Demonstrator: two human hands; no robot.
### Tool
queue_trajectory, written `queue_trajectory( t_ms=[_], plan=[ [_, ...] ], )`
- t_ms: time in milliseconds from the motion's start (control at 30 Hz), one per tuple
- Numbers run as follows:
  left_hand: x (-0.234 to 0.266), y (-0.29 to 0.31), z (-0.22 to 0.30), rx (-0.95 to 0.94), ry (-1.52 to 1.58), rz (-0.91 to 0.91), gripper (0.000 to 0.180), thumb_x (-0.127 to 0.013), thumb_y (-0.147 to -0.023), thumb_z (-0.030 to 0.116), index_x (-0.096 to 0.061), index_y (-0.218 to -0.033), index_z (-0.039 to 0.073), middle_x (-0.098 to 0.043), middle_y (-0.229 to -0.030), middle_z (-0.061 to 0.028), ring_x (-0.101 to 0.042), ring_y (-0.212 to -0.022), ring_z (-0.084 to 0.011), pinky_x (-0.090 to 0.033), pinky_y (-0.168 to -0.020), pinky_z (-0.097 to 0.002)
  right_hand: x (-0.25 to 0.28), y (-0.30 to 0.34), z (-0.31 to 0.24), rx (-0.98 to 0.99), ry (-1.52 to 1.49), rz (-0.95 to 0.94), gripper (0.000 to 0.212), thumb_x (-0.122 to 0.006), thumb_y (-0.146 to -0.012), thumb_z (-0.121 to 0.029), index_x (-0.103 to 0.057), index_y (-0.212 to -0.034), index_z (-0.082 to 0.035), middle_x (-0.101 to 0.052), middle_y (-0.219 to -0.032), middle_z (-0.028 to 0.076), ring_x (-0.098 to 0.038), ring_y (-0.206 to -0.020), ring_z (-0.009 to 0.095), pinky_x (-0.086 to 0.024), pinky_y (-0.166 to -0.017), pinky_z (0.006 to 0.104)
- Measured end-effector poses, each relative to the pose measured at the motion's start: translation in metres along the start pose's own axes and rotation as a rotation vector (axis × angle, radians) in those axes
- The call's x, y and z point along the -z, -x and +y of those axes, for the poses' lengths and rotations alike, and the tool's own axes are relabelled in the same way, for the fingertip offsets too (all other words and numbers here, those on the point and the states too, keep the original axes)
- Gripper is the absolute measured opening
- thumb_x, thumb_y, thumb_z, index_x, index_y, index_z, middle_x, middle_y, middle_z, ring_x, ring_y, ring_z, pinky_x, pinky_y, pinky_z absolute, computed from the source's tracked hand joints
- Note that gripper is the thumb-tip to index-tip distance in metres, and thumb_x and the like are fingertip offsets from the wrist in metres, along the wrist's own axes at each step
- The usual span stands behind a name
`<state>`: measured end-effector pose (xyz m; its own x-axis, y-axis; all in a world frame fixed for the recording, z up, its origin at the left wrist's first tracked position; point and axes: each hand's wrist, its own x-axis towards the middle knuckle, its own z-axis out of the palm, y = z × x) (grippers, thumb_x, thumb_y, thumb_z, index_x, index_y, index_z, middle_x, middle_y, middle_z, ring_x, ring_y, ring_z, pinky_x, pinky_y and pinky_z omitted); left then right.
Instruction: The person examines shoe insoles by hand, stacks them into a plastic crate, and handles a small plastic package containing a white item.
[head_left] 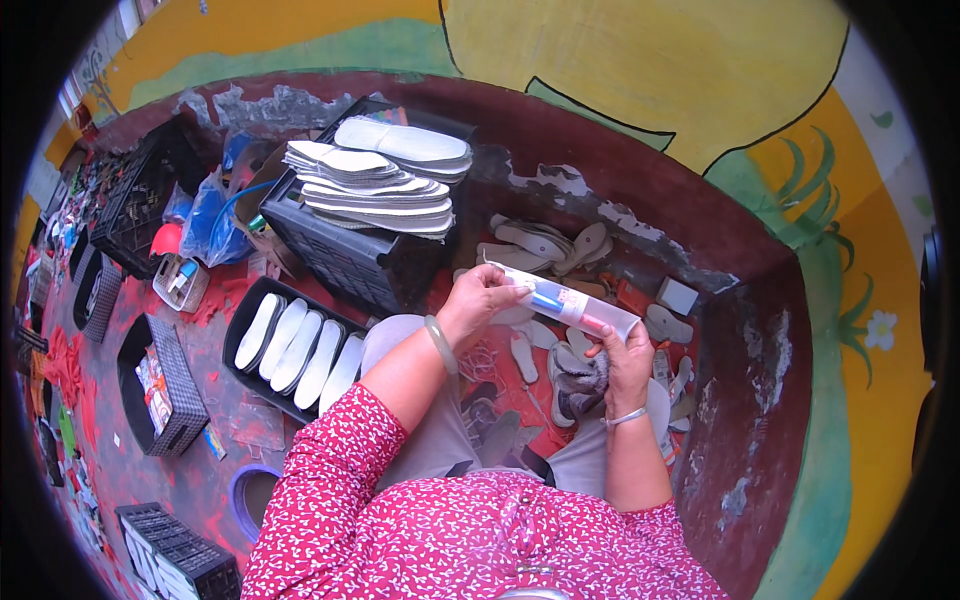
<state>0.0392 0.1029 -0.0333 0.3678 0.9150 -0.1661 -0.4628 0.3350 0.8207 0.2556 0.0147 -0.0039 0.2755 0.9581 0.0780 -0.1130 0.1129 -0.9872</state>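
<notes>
Both my hands hold up a long, translucent plastic pouch (pixel 572 304) over my lap, slanting down to the right. Blue and red items and a printed label show through it; their kind I cannot make out. My left hand (pixel 482 298), with a bangle at the wrist, pinches the left end between thumb and fingers. At the other end my right hand (pixel 627 368) grips the lower edge, fingers partly hidden. Below the pouch, a pair of grey shoes (pixel 578 380) lies among loose soles and scraps.
White insoles (pixel 375 185) are piled on an upturned black crate (pixel 335 255). More insoles stand in a black basket (pixel 262 378) left of my knee. A checked basket (pixel 180 415) and a purple-rimmed container (pixel 240 500) sit farther left. A painted wall (pixel 760 300) closes off the right.
</notes>
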Motion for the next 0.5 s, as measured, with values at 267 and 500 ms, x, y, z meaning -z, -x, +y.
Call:
queue_trajectory(
  t_ms=[267, 500],
  plan=[
    [-0.002, 0.008, 0.006, -0.001, -0.006, -0.142, 0.013, -0.066, -0.080, -0.001, -0.060, -0.091, -0.001, -0.062, -0.095, -0.0092, -0.061, -0.090, -0.0175, -0.050, -0.084, -0.0277, 0.013, -0.002, -0.006, -0.064, -0.060, 0.051, 0.022, -0.063, -0.085, -0.011, -0.056, -0.102, 0.001, -0.064, -0.092, 0.009, -0.061, -0.068, 0.012, -0.050, -0.056, 0.0230],
    [-0.012, 0.013, 0.009, 0.107, 0.073, -0.049, 0.018, -0.063, -0.085, 0.007, -0.061, -0.100, -0.001, -0.062, -0.100, -0.0079, -0.060, -0.095, -0.0145, -0.050, -0.084, -0.0267, 0.022, -0.007, -0.008, -0.040, -0.076, 0.052, 0.022, -0.064, -0.083, -0.009, -0.057, -0.101, 0.002, -0.064, -0.092, 0.009, -0.061, -0.072, 0.013, -0.050, -0.056, 0.0230]
  ],
)
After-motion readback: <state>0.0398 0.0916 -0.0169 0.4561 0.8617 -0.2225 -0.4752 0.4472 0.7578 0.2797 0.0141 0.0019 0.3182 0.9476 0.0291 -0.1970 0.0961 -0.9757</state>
